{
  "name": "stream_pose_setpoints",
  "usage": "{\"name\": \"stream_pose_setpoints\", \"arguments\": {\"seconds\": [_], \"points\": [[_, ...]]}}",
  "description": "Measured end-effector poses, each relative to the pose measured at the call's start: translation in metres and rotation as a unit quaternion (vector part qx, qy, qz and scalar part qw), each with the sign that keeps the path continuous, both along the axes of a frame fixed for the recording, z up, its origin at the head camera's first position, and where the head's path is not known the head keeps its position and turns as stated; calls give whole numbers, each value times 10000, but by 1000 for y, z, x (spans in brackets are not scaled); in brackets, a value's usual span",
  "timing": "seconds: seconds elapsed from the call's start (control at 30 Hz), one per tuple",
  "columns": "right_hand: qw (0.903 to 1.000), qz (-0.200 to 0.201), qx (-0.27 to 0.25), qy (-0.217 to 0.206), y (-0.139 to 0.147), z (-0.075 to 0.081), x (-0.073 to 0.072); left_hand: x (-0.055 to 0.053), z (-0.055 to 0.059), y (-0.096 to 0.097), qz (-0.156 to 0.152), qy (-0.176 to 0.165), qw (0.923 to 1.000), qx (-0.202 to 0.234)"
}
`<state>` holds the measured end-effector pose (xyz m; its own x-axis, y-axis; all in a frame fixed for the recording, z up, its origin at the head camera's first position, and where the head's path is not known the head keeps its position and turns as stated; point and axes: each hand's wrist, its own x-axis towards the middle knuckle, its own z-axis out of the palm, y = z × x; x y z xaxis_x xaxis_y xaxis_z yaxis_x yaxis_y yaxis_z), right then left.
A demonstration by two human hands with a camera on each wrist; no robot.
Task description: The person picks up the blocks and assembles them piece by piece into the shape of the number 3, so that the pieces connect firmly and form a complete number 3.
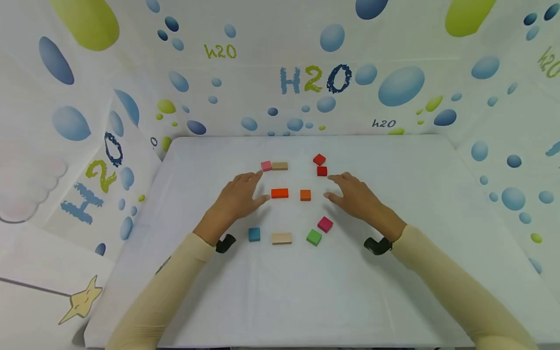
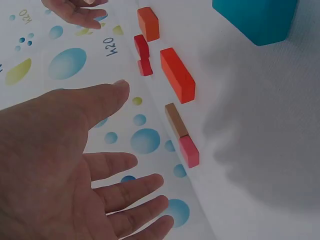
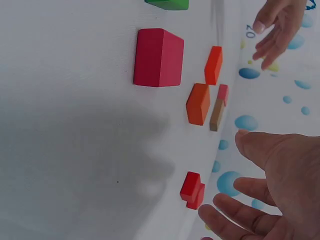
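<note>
My left hand [image 1: 237, 198] hovers over the table's left half, fingers spread and holding nothing. Its fingertips are nearest a pink block [image 1: 266, 166], which stands end to end with a tan block [image 1: 280, 166]. An orange-red oblong block [image 1: 279, 193] lies just right of the left thumb. On the other side my right hand [image 1: 356, 195] is also held above the cloth, empty, with fingers apart. Beside its fingertips are two red blocks, one [image 1: 322, 171] in front of the other [image 1: 319, 159]. Between the hands sits an orange block [image 1: 305, 195].
Nearer the front are a blue block [image 1: 254, 234], a pale wooden block [image 1: 282, 238], a green block [image 1: 313, 237] and a crimson block [image 1: 325, 224]. A white cloth [image 1: 280, 296] covers the table. Printed sheeting [image 1: 262, 58] rises behind and at both sides.
</note>
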<state>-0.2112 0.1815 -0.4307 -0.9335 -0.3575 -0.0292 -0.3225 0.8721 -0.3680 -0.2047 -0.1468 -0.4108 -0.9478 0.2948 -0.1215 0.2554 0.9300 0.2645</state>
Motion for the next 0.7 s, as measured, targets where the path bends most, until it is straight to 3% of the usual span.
{"name": "stream_pose_setpoints", "arguments": {"seconds": [0.2,0.7], "points": [[9999,75,-25,-149,-7,-2,-7,-8,-3,5,-75,-171,9998,-3],[9986,399,114,-320,-32,-13,-23,-26,-14,26,-599,-117,9979,-197]]}}
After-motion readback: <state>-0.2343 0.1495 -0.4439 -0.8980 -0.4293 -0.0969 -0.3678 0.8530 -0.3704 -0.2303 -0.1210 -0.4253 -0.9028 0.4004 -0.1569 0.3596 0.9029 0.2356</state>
